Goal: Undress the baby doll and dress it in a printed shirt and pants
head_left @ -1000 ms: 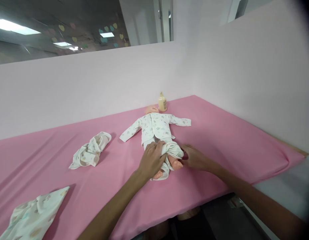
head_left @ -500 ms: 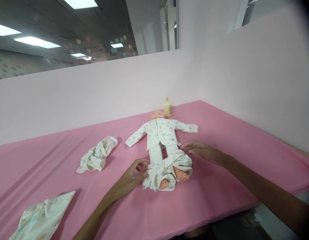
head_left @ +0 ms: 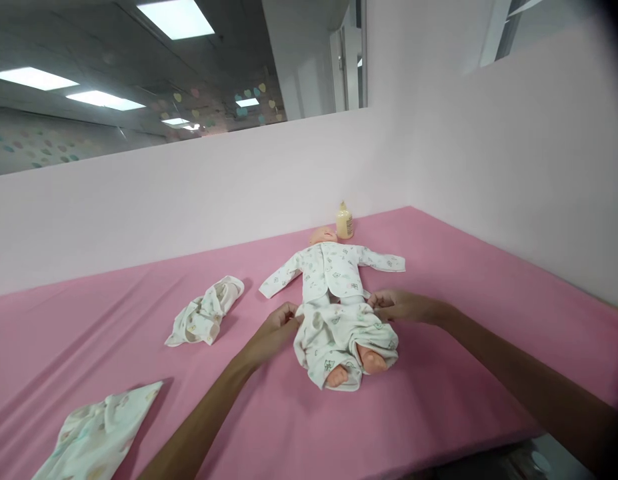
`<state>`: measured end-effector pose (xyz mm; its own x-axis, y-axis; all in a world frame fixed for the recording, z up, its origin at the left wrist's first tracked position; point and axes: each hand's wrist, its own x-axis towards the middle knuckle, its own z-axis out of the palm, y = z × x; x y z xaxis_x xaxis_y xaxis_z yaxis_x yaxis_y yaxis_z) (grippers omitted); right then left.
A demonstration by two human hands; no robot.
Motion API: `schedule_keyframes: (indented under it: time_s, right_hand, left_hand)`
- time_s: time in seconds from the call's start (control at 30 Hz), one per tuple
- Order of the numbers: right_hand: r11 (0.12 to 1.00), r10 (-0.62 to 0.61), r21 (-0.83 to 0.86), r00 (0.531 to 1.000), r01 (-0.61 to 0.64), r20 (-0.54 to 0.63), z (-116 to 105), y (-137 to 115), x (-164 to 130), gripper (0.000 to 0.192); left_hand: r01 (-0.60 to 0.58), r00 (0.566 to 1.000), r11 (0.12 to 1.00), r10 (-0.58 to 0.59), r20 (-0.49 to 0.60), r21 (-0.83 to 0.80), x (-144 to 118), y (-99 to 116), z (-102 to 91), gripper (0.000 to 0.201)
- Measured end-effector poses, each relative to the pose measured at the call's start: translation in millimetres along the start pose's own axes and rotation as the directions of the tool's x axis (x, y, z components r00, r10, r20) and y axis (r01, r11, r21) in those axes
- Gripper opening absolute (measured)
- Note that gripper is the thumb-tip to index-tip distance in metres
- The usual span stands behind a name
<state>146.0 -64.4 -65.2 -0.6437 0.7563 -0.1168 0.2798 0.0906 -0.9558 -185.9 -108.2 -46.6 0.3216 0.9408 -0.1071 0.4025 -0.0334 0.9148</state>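
Observation:
A baby doll lies on its back on the pink table, dressed in a white printed top. White printed trousers cover its legs up to the waist, with both bare feet sticking out at the near end. My left hand pinches the trousers' waistband at the doll's left-side hip. On the opposite hip my right hand grips the same waistband.
A small cream bottle stands behind the doll's head by the pink partition wall. A crumpled white garment lies left of the doll. Another printed cloth lies at the near left. The table's front edge runs at the lower right.
Both hands moved from the bunched trousers at the doll's ankles up to its waist, and the trousers now cover the legs. The camera has tilted slightly.

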Motion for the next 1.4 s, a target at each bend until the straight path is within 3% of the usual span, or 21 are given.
schedule_keyframes:
  time_s: [0.07, 0.17, 0.23, 0.3, 0.37, 0.43, 0.57, 0.7, 0.83, 1.0, 1.1, 1.17, 1.23, 1.4]
  right_hand:
    - [0.997, -0.048, -0.07, 0.974, 0.034, -0.221, -2, 8, 11, 0.029]
    - [0.978, -0.143, -0.206, 0.81, 0.028, -0.569, 0, 17, 29, 0.024]
    - [0.973, -0.173, -0.23, 0.719, 0.019, -0.673, 3, 22, 38, 0.021]
    - [0.984, -0.157, -0.166, 0.748, 0.064, -0.645, 5, 25, 39, 0.022]
    - [0.992, -0.128, -0.051, 0.829, 0.12, -0.545, 5, 26, 35, 0.028]
    - [0.987, -0.12, 0.042, 0.881, 0.157, -0.457, 4, 25, 28, 0.03]
    - [0.975, -0.157, 0.084, 0.901, 0.208, -0.403, 0, 22, 23, 0.034]
    - [0.983, -0.121, 0.069, 0.884, 0.17, -0.451, 0, 17, 32, 0.047]
    - [0.989, -0.148, -0.083, 0.827, 0.122, -0.542, -3, 16, 41, 0.041]
    - [0.95, -0.238, -0.3, 0.829, 0.089, -0.507, -9, 25, 57, 0.041]
    - [0.893, -0.296, -0.449, 0.792, 0.031, -0.534, -13, 28, 65, 0.034]
    - [0.86, -0.322, -0.51, 0.761, -0.013, -0.563, -17, 24, 69, 0.025]
    - [0.874, -0.307, -0.485, 0.742, -0.028, -0.596, -24, 17, 74, 0.021]
    - [0.958, -0.202, -0.285, 0.706, 0.0, -0.679, -59, 3, 102, 0.034]
  left_hand:
    - [-0.018, 0.99, 0.999, 0.011, -0.144, -0.044, 16, -7, 2.7, 0.034]
    - [-0.062, 0.933, 0.998, 0.058, -0.355, 0.0, 40, -16, 9.1, 0.032]
    - [-0.084, 0.875, 0.996, 0.091, -0.476, 0.037, 50, -19, 13.4, 0.033]
    - [-0.106, 0.852, 0.993, 0.118, -0.511, 0.052, 53, -19, 16.6, 0.035]
    - [-0.111, 0.88, 0.992, 0.126, -0.457, 0.058, 50, -19, 17.7, 0.037]
    - [-0.1, 0.923, 0.993, 0.117, -0.367, 0.065, 45, -20, 16.2, 0.037]
    - [-0.077, 0.961, 0.997, 0.07, -0.267, -0.015, 41, -24, 7.7, 0.027]
    - [-0.065, 0.973, 0.996, 0.051, -0.224, -0.059, 47, -24, 1.9, 0.029]
    - [-0.114, 0.971, 0.991, 0.126, -0.204, 0.071, 56, -25, 2.0, 0.038]
    - [-0.145, 0.924, 0.915, 0.261, -0.279, 0.375, 68, -32, 0.9, 0.023]
    - [-0.148, 0.893, 0.855, 0.331, -0.304, 0.497, 73, -34, -1.8, 0.02]
    - [-0.14, 0.879, 0.863, 0.334, -0.34, 0.485, 76, -34, -5.0, 0.021]
    - [-0.139, 0.868, 0.898, 0.314, -0.384, 0.418, 81, -32, -9.7, 0.02]
    - [-0.119, 0.821, 0.95, 0.258, -0.509, 0.29, 115, -20, -21.2, 0.026]
